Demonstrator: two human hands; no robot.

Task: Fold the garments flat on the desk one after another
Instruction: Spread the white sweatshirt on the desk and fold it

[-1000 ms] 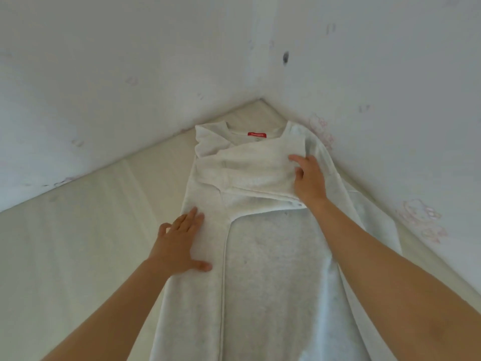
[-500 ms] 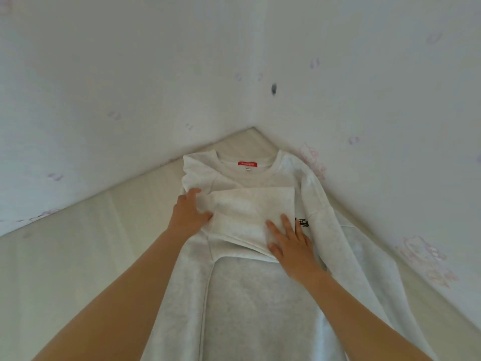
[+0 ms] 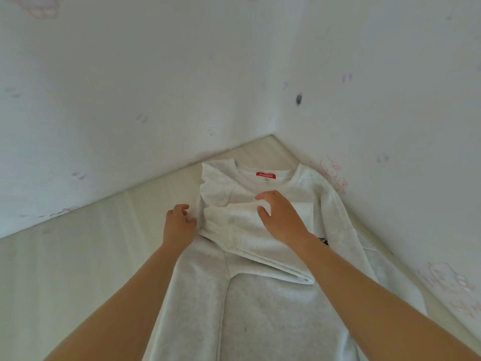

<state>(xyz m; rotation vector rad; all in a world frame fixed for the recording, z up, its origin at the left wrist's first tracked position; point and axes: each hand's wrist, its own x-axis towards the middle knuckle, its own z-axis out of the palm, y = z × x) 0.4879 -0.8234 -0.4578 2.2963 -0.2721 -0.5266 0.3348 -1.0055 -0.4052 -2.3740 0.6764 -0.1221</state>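
Sleeve-folding on the sweatshirt point(image 3: 260, 308) was under way: the right grip point(image 3: 282, 217) pinched the folded sleeve point(image 3: 242, 230), while the left grip point(image 3: 179, 221) sat loosely curled and empty beside it. Next, the other sleeve point(image 3: 341, 217), right of frame, probably needed crossing over.

2 white walls meet in a corner: the left wall point(image 3: 104, 100) and the right wall point(image 3: 390, 74). A dark smudge point(image 3: 298, 99) sits on the right wall near the corner. Faint pink scribbles point(image 3: 334, 175) mark it lower down, and small bluish marks point(image 3: 141, 118) dot the left wall.
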